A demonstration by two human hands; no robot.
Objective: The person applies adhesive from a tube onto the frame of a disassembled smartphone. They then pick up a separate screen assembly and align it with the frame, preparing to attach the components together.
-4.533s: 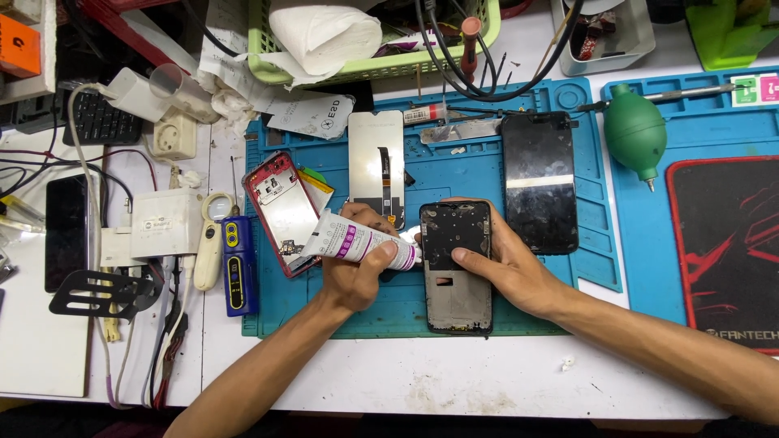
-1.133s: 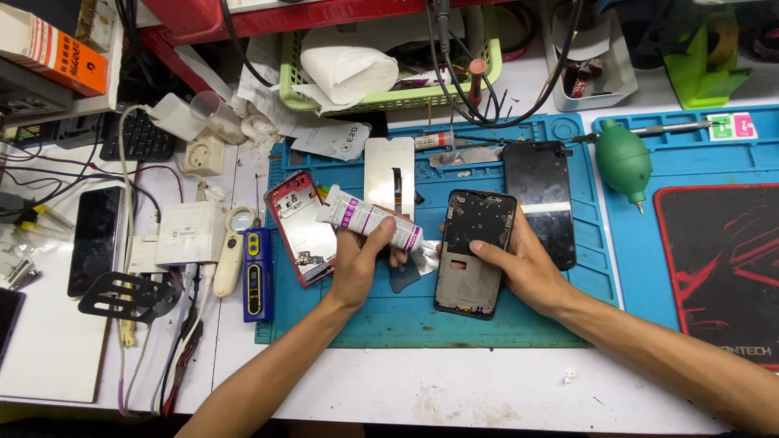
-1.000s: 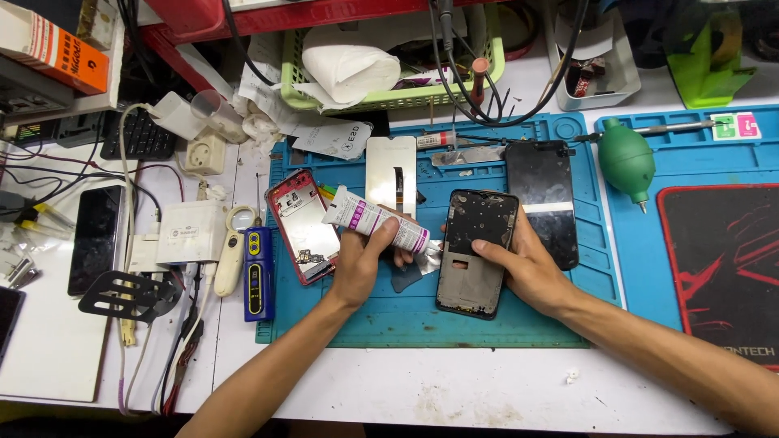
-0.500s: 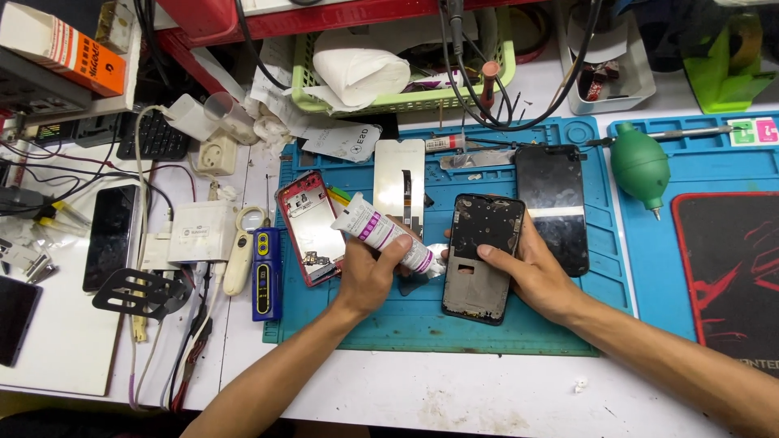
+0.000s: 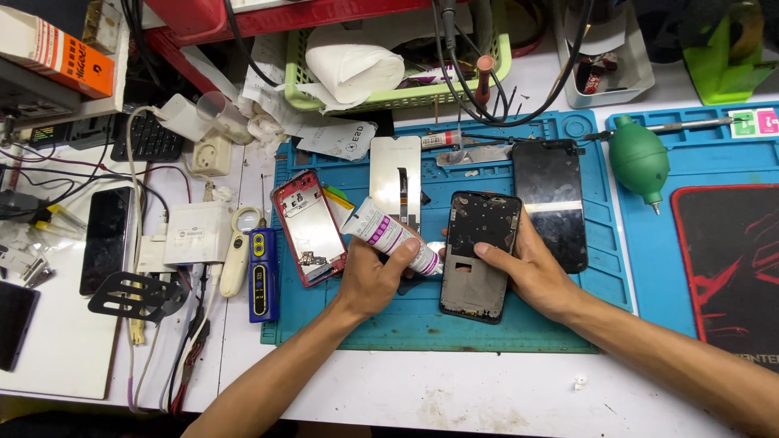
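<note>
1. A red phone back is lying left of centre on the blue mat
2. The left hand is wrapping its fingers tightly around a white and purple tube, the tube's tip pointing right towards the frame
3. A dark phone frame is sitting at mid-picture on the mat
4. The right hand is pressing on the frame's right edge, fingers loosely curled over it
5. A black screen is lying just beyond the right hand
</note>
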